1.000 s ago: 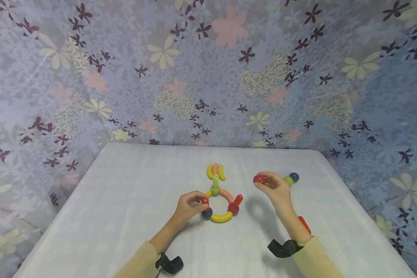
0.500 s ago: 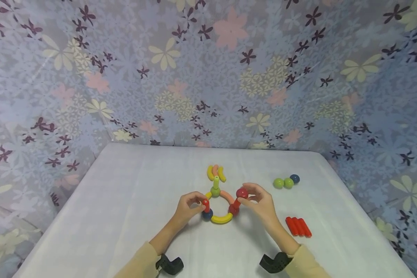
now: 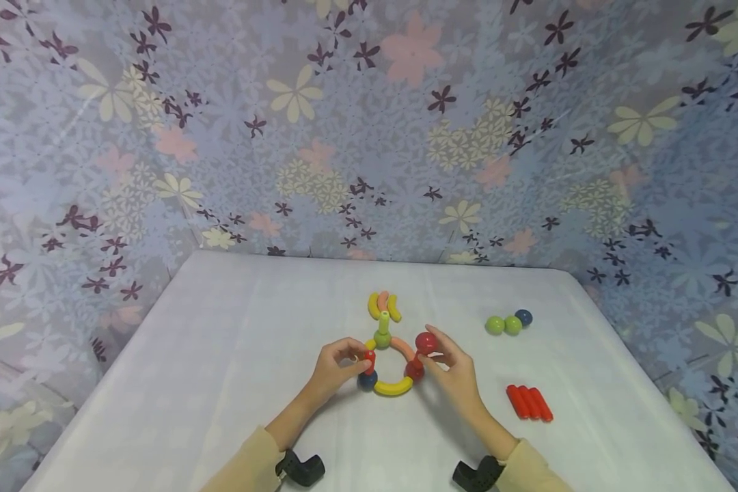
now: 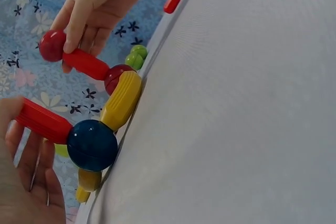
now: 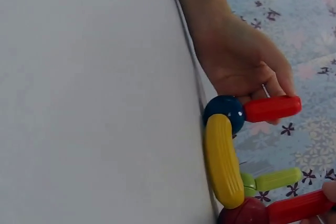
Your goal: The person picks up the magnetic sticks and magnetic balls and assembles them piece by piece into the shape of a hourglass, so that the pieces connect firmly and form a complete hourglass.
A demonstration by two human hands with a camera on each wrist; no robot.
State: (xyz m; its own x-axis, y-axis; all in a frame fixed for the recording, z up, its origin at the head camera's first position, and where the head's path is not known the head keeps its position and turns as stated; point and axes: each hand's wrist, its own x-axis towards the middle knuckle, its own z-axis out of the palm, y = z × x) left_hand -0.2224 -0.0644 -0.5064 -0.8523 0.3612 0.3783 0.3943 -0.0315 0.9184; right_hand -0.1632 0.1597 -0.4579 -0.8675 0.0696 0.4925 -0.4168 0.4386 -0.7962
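We record one red rod (image 3: 370, 362), in our left hand (image 3: 337, 362), standing on a navy ball (image 4: 92, 145); one glossy red ball (image 3: 426, 342), in our right hand (image 3: 458, 374), capping a leaning red stick (image 4: 86, 64) on a crimson ball (image 3: 415, 372); and one curved yellow piece (image 3: 393, 388) joining navy ball to crimson ball.

A floral backdrop (image 3: 529, 225) around a white table (image 3: 221, 342) suggests a booth.
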